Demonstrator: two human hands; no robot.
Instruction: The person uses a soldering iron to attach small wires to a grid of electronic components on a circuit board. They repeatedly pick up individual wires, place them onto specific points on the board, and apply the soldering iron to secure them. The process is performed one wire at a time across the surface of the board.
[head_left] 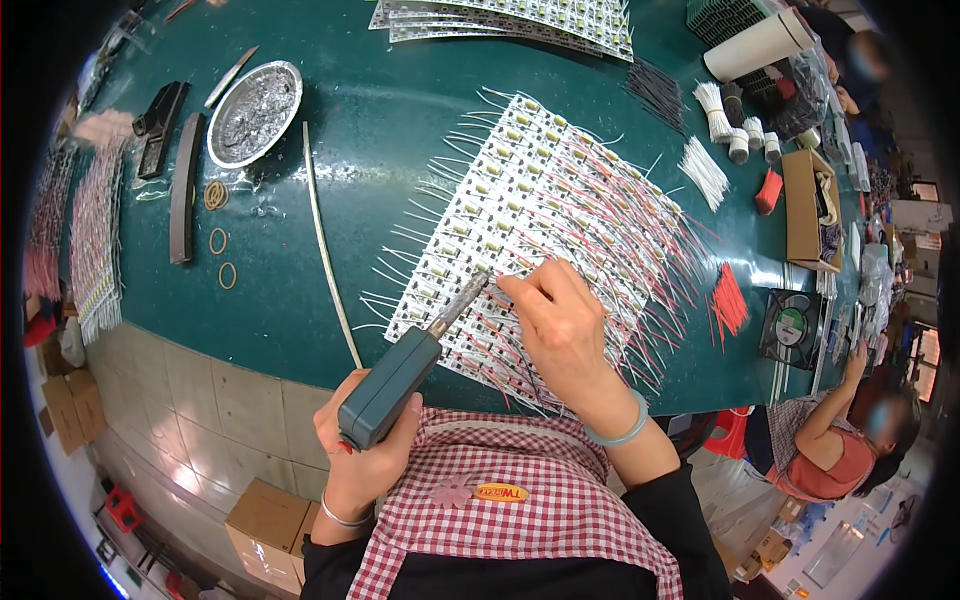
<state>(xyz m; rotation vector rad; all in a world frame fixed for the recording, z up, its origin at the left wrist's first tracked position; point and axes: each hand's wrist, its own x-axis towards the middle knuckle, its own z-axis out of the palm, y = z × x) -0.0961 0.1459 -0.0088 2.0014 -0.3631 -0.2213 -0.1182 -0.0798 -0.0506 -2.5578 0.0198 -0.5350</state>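
Nearest, a checked apron (560,550) covers the lap below the worktop (270,325), with cartons (265,525) on the floor to the left. The left hand (365,455) has its fingers wrapped around the handle of a soldering iron (388,388), which hides part of the palm. The right hand (562,328) reaches over the board (465,230), thumb and forefinger bent close together beside the iron's tip; whether they pinch a wire I cannot tell. The board lies slanted on the worktop, just beyond the apron, and the right hand blocks part of it. Red and white wires spread across its right half, covering many of the parts.

Left of the board a thin rod (325,245) runs away from the left hand. Past it lie rubber bands (227,276), a curved dark bar (187,190) and a bowl (297,95) of silvery scraps. To the right are a fan (793,320), loose red wires (730,303), loose white wires (704,173) and an open box (800,212); a co-worker (840,440) sits beyond the fan. Farthest off, a stack of boards (515,22) and a white roll (755,48) lie along the top.
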